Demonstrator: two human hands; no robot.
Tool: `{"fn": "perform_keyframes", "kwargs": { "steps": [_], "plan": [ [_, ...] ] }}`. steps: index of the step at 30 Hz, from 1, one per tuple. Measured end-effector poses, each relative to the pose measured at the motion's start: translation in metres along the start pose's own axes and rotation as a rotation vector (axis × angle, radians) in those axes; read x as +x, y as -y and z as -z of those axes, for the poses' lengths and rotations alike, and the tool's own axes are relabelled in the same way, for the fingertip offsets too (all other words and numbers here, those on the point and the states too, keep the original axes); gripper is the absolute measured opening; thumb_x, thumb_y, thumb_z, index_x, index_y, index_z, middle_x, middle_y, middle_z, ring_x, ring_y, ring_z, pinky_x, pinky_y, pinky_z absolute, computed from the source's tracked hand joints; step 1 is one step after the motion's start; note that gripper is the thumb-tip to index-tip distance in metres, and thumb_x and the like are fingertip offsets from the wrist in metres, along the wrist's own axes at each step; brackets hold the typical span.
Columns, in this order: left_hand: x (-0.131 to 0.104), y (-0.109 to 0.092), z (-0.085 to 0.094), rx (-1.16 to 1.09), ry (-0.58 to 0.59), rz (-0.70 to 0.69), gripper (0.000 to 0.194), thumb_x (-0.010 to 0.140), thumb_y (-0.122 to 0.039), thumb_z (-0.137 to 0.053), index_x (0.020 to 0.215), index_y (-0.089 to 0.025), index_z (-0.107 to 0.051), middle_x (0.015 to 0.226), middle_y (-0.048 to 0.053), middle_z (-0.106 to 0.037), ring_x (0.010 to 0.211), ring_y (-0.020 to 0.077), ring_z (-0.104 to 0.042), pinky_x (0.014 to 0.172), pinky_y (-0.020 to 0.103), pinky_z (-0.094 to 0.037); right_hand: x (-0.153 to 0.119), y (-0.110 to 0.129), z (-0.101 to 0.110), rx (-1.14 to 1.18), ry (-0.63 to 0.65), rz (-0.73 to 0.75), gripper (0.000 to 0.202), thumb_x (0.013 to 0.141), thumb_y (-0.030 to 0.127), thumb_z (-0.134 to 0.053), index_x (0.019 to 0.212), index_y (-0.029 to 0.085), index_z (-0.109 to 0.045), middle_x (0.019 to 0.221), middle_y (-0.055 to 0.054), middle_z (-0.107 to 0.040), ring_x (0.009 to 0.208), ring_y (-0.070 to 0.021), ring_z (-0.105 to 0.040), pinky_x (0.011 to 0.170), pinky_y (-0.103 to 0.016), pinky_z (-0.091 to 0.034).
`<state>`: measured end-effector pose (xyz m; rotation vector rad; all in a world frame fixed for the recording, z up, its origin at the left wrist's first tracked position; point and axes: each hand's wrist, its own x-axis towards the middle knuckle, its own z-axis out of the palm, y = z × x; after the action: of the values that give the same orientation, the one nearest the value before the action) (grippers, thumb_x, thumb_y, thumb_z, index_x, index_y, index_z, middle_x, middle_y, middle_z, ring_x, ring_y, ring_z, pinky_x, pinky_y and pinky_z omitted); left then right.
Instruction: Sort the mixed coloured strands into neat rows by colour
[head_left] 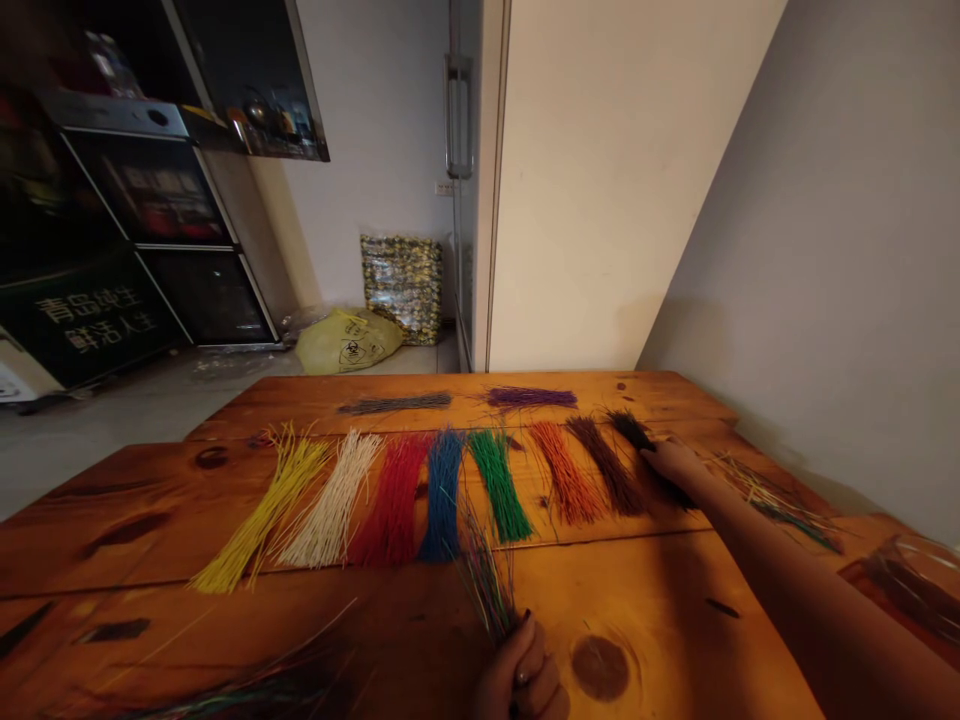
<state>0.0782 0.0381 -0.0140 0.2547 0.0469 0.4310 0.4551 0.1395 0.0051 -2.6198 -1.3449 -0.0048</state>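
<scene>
My left hand (523, 672) is closed round the lower end of a loose bundle of mixed-colour strands (484, 575), which fan out upward over the table. At the far right of the row, my right hand (673, 462) has its fingers closed on the bundle of black strands (634, 430), covering its middle. Beside it lie the brown strands (609, 465), the orange strands (566, 475) and the green strands (500, 485). Farther left are the blue strands (442, 495), red strands (391, 500), white strands (334, 500) and yellow strands (262, 510).
Grey strands (397, 403) and purple strands (531, 398) lie at the back of the wooden table (645, 600). Loose mixed strands (787, 510) lie on the right, and a dark, blurred tangle (277, 690) at the front left. A yellow bag (349, 340) rests on the floor.
</scene>
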Motion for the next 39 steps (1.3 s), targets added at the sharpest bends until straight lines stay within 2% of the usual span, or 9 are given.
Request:
{"fn": "perform_keyframes", "kwargs": {
  "steps": [4, 8, 13, 19, 24, 27, 30, 35, 39],
  "plan": [
    [-0.001, 0.001, 0.003, -0.008, -0.005, -0.005, 0.061, 0.071, -0.040, -0.069, 0.051, -0.016, -0.016, 0.035, -0.008, -0.018, 0.032, 0.0033, -0.014, 0.037, 0.018, -0.010, -0.002, -0.002, -0.011, -0.089, 0.012, 0.016, 0.048, 0.084, 0.047, -0.039, 0.106, 0.011, -0.062, 0.108, -0.021, -0.055, 0.099, -0.0321, -0.054, 0.083, -0.041, -0.040],
    [0.000, 0.002, 0.004, -0.016, 0.013, -0.014, 0.059, 0.072, -0.039, -0.068, 0.050, -0.016, -0.018, 0.035, -0.008, -0.020, 0.032, 0.0030, -0.016, 0.037, 0.018, -0.010, -0.009, -0.004, -0.024, -0.149, -0.035, 0.027, 0.048, 0.090, 0.039, -0.030, 0.121, 0.009, -0.049, 0.115, -0.021, -0.049, 0.112, -0.0351, -0.044, 0.084, -0.045, -0.038],
    [0.000, 0.003, 0.008, -0.038, 0.031, -0.022, 0.059, 0.073, -0.038, -0.067, 0.049, -0.016, -0.019, 0.035, -0.007, -0.020, 0.032, 0.0034, -0.017, 0.038, 0.020, -0.009, -0.006, -0.012, -0.031, -0.190, -0.060, 0.019, 0.045, 0.091, 0.035, -0.025, 0.114, 0.008, -0.052, 0.110, -0.021, -0.050, 0.106, -0.0336, -0.047, 0.081, -0.043, -0.038],
    [0.001, 0.004, 0.014, -0.017, 0.009, -0.036, 0.059, 0.073, -0.037, -0.068, 0.047, -0.015, -0.020, 0.033, -0.007, -0.023, 0.033, 0.0029, -0.016, 0.038, 0.019, -0.010, 0.002, -0.036, -0.031, -0.233, -0.083, 0.018, 0.044, 0.092, 0.034, -0.024, 0.116, 0.007, -0.050, 0.107, -0.021, -0.051, 0.103, -0.0344, -0.049, 0.078, -0.043, -0.038],
    [0.004, 0.002, 0.012, -0.018, 0.011, -0.005, 0.059, 0.072, -0.039, -0.069, 0.047, -0.016, -0.020, 0.033, -0.007, -0.022, 0.032, 0.0036, -0.019, 0.037, 0.019, -0.010, 0.006, -0.046, -0.028, -0.287, -0.083, 0.018, 0.046, 0.091, 0.036, -0.025, 0.115, 0.007, -0.052, 0.106, -0.023, -0.053, 0.102, -0.0347, -0.050, 0.077, -0.044, -0.037],
    [0.003, 0.001, 0.009, -0.017, -0.013, 0.015, 0.058, 0.070, -0.040, -0.070, 0.048, -0.016, -0.022, 0.034, -0.007, -0.024, 0.033, 0.0037, -0.020, 0.037, 0.019, -0.011, 0.002, -0.030, -0.019, -0.310, -0.177, -0.007, 0.056, 0.088, 0.048, -0.026, 0.120, 0.007, -0.049, 0.112, -0.025, -0.052, 0.106, -0.0381, -0.046, 0.080, -0.051, -0.034],
    [0.001, 0.001, 0.009, -0.009, -0.041, 0.029, 0.057, 0.070, -0.040, -0.070, 0.049, -0.016, -0.023, 0.035, -0.007, -0.025, 0.034, 0.0037, -0.020, 0.038, 0.019, -0.011, -0.008, 0.001, -0.012, -0.327, -0.295, 0.093, 0.068, 0.087, 0.056, -0.023, 0.131, 0.007, -0.037, 0.121, -0.025, -0.049, 0.113, -0.0379, -0.040, 0.086, -0.052, -0.031],
    [0.002, 0.002, 0.011, 0.005, -0.036, 0.028, 0.060, 0.068, -0.042, -0.071, 0.048, -0.016, -0.021, 0.034, -0.007, -0.022, 0.033, 0.0040, -0.018, 0.037, 0.019, -0.010, -0.031, 0.048, -0.022, -0.211, -0.087, 0.112, 0.084, 0.079, 0.071, -0.019, 0.132, 0.008, -0.035, 0.119, -0.023, -0.052, 0.110, -0.0348, -0.046, 0.086, -0.045, -0.035],
    [0.007, 0.005, 0.013, 0.007, 0.061, -0.016, 0.064, 0.068, -0.045, -0.070, 0.047, -0.016, -0.017, 0.032, -0.008, -0.018, 0.029, 0.0042, -0.015, 0.034, 0.020, -0.009, -0.037, 0.055, -0.029, -0.151, -0.059, 0.085, 0.085, 0.078, 0.073, -0.019, 0.131, 0.009, -0.037, 0.119, -0.023, -0.052, 0.114, -0.0356, -0.044, 0.089, -0.048, -0.033]
  ]
}}
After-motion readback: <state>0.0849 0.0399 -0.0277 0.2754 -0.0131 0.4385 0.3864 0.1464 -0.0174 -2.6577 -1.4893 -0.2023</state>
